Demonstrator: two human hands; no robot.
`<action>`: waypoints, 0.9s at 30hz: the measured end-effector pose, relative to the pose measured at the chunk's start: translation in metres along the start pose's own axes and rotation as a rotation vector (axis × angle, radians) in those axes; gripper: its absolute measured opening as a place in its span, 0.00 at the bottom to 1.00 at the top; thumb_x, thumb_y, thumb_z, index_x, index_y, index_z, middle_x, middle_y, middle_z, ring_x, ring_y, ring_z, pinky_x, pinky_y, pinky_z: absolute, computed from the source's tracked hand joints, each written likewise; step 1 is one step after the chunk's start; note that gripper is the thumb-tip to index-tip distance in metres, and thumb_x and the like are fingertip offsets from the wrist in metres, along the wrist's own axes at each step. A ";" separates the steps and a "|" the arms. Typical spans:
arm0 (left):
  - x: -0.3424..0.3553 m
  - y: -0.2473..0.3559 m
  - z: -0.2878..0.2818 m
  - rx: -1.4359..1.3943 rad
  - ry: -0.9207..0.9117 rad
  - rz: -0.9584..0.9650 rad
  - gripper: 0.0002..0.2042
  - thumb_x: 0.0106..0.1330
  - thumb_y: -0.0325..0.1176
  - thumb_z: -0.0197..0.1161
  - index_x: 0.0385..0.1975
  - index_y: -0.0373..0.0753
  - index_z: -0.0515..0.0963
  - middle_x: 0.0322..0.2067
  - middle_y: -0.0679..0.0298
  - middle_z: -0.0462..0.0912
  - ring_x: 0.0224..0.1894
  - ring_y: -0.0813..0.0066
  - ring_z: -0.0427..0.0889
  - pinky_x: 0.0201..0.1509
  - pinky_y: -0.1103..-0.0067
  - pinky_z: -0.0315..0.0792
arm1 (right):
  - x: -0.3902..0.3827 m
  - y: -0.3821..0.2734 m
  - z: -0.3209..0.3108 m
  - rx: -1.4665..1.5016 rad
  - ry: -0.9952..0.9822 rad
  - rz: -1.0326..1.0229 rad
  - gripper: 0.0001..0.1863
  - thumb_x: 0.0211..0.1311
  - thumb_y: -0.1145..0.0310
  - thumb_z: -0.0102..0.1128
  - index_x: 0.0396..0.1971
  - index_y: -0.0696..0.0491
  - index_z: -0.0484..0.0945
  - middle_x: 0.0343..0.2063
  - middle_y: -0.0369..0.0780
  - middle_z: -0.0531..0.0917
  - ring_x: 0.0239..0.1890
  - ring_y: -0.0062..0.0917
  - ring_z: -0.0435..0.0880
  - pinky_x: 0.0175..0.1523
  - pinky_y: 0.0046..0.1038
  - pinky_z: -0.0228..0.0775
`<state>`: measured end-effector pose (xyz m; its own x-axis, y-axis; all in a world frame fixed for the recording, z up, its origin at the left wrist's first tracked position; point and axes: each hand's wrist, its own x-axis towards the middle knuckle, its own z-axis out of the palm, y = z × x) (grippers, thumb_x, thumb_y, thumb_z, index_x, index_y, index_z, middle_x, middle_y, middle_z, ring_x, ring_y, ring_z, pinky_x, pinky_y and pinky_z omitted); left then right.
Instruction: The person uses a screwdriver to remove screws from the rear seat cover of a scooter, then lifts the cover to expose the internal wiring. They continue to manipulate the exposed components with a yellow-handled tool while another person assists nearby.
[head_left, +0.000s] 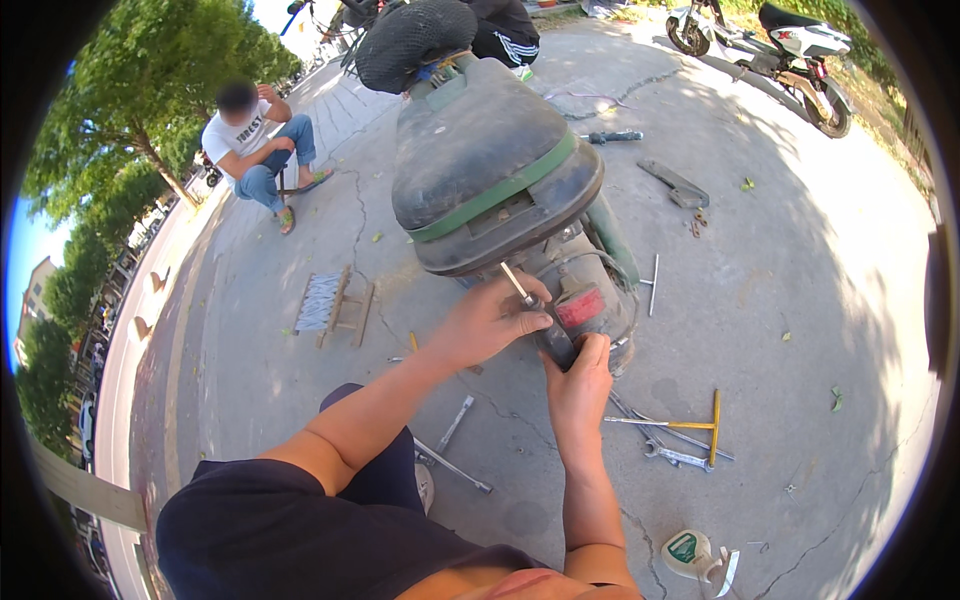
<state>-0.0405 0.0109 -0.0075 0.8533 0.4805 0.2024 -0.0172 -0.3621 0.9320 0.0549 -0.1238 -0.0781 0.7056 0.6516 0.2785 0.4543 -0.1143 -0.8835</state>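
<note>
A scooter's rear end (490,170), with a dark seat and green trim, stands in front of me on cracked concrete. Its red tail light (580,307) faces me. My left hand (490,322) grips a screwdriver (517,283) whose metal shaft points up under the seat's rear edge. My right hand (580,385) holds the dark housing just below the tail light.
Tools lie on the ground: a yellow T-handle wrench (700,425), spanners (675,455), a socket wrench (450,428), a screwdriver (615,137). A small wooden stool (335,305) stands left. A person (255,150) sits at the far left. Another scooter (780,50) is parked top right.
</note>
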 end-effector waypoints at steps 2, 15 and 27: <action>-0.002 0.004 0.002 0.089 0.085 -0.117 0.16 0.62 0.23 0.68 0.49 0.32 0.76 0.42 0.64 0.78 0.46 0.77 0.77 0.50 0.78 0.73 | -0.001 0.004 0.005 0.034 0.090 -0.121 0.24 0.51 0.77 0.70 0.48 0.62 0.70 0.38 0.50 0.76 0.37 0.47 0.80 0.41 0.38 0.73; -0.009 -0.001 0.006 0.097 0.207 -0.118 0.17 0.61 0.25 0.69 0.50 0.34 0.79 0.41 0.65 0.83 0.43 0.80 0.80 0.49 0.81 0.75 | -0.003 -0.002 0.009 0.024 0.030 -0.072 0.24 0.51 0.75 0.70 0.49 0.64 0.73 0.42 0.49 0.73 0.40 0.44 0.79 0.45 0.39 0.73; -0.008 -0.003 0.009 -0.110 0.185 -0.009 0.17 0.64 0.26 0.65 0.53 0.33 0.77 0.44 0.61 0.84 0.47 0.77 0.81 0.54 0.79 0.73 | -0.001 0.003 0.008 0.058 0.083 -0.066 0.25 0.53 0.77 0.67 0.50 0.62 0.67 0.45 0.51 0.71 0.41 0.51 0.79 0.43 0.43 0.74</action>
<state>-0.0428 0.0011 -0.0148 0.7437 0.6253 0.2365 -0.0757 -0.2728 0.9591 0.0513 -0.1190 -0.0837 0.7189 0.5916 0.3650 0.4707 -0.0279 -0.8819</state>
